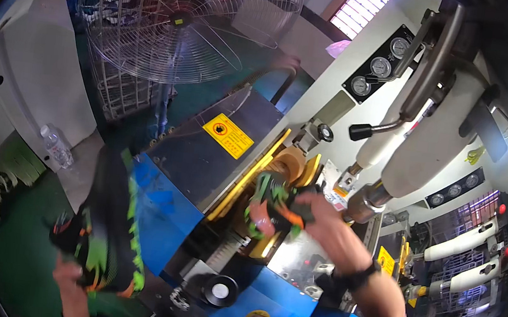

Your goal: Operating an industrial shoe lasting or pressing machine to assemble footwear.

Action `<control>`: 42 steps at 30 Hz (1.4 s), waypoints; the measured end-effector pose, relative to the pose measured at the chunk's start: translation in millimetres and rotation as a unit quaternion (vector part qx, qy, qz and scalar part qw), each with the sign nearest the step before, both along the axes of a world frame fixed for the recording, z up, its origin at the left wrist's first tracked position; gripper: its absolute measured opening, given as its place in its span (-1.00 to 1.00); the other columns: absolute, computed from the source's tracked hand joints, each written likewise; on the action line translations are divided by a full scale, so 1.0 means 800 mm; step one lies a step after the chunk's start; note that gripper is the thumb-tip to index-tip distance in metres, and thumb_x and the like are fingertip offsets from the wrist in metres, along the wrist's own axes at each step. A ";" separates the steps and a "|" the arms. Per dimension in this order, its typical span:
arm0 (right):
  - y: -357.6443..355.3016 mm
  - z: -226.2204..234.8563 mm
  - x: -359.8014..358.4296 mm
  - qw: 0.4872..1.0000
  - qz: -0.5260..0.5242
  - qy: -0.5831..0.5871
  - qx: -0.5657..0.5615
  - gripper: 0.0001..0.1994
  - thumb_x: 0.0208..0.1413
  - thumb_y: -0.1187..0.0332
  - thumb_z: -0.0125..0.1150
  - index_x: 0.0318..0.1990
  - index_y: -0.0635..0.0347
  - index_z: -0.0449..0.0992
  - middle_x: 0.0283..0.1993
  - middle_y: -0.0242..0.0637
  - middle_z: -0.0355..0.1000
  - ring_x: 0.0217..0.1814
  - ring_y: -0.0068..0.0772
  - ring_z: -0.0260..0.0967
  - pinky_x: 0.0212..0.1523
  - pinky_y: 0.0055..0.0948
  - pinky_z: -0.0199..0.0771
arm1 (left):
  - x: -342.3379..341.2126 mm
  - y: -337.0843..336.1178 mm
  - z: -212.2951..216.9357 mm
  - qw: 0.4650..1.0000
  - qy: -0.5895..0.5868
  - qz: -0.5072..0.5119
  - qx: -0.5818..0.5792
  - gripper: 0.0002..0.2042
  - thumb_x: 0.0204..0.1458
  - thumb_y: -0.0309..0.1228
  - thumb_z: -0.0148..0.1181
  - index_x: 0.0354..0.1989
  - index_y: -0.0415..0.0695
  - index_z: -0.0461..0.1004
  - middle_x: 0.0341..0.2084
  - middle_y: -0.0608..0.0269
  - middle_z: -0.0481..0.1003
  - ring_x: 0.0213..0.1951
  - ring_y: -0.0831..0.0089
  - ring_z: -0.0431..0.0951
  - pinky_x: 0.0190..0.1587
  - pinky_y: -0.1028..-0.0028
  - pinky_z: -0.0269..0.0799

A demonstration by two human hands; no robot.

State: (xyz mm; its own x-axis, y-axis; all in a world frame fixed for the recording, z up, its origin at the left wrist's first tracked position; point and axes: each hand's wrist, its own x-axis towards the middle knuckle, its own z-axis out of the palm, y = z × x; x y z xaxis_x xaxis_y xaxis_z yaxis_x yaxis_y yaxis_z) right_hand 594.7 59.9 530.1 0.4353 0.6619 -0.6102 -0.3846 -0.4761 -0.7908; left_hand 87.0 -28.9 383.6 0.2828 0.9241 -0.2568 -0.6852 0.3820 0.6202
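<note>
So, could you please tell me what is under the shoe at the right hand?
Past the shoe's lower edge, a yellow bar and a shiny metal plate show. What lies directly beneath is covered by the shoe and right hand.

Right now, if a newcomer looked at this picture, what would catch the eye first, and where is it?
Probably the large wire-caged fan at upper left, and the bright yellow label on the dark cover below it. Next might come the green-and-black shoe in the left hand at lower left, and the blurred second shoe near centre, by the right hand.
</note>
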 end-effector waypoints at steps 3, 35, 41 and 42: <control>0.069 -0.003 -0.051 0.958 -0.003 -0.270 -0.092 -0.67 -0.05 0.42 0.16 -0.13 0.41 0.33 -0.12 0.03 0.40 -0.11 -0.07 0.45 -0.06 -0.34 0.45 | -0.072 -0.089 -0.037 0.984 0.070 0.101 -0.129 -0.35 -0.08 -0.54 0.08 0.29 -0.19 0.09 0.07 -0.03 0.34 0.09 -0.08 0.37 0.15 0.05 0.33; -0.087 -0.025 -0.228 0.714 0.390 -0.509 0.280 -0.54 0.04 0.33 0.24 0.07 0.34 0.31 -0.01 0.05 0.32 -0.04 0.00 0.37 -0.06 -0.24 0.46 | 0.215 -0.043 -0.032 0.768 0.458 0.222 0.388 -0.56 0.03 -0.44 0.02 0.08 -0.38 0.18 0.02 -0.16 0.23 0.05 0.06 0.26 0.13 0.18 0.16; -0.070 -0.084 -0.253 0.720 0.404 -0.514 0.232 -0.51 0.05 0.25 0.21 0.09 0.29 0.27 -0.06 0.03 0.30 -0.03 0.06 0.31 0.01 -0.15 0.35 | 0.247 -0.027 -0.031 0.758 0.444 0.272 0.393 -0.58 0.08 -0.30 -0.08 -0.01 -0.40 0.19 -0.02 -0.17 0.20 0.02 0.05 0.21 0.11 0.14 0.14; -0.064 -0.078 -0.248 0.690 0.415 -0.533 0.260 -0.54 0.05 0.27 0.20 0.06 0.29 0.29 -0.08 0.01 0.31 -0.04 0.05 0.31 0.00 -0.16 0.34 | 0.251 -0.022 -0.031 0.750 0.451 0.276 0.397 -0.59 0.08 -0.31 -0.08 -0.01 -0.39 0.19 -0.02 -0.17 0.20 0.03 0.05 0.20 0.11 0.14 0.13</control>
State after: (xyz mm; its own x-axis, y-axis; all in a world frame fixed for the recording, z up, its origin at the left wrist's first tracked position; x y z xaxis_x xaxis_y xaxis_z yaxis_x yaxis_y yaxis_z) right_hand 396.1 8.6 467.4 -0.2076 0.9619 0.1777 0.7826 0.2723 -0.5598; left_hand 287.5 -46.8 359.1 -0.1581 0.7996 0.5794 0.2316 -0.5404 0.8089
